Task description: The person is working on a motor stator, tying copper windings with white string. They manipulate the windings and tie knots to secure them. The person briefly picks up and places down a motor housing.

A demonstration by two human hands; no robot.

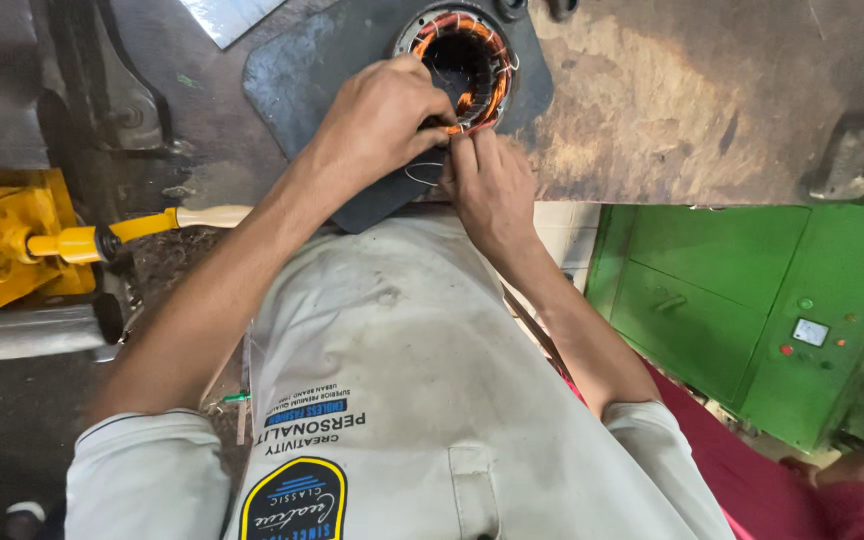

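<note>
We see both hands working at a round motor stator wound with copper wire, which sits on a dark rubber mat on the worn, rust-stained bench. Our left hand lies across the near rim of the stator, its fingers curled shut against the copper winding. Our right hand sits just below it, touching the left hand, with its fingers pinched on a thin pale wire that loops out beside the stator's lower edge. Both forearms reach forward over a pale grey shirt. To the left stands a yellow machine with a pale wooden handle. To the right, below the bench edge, is a green metal cabinet with small lamps and a gauge.
</note>
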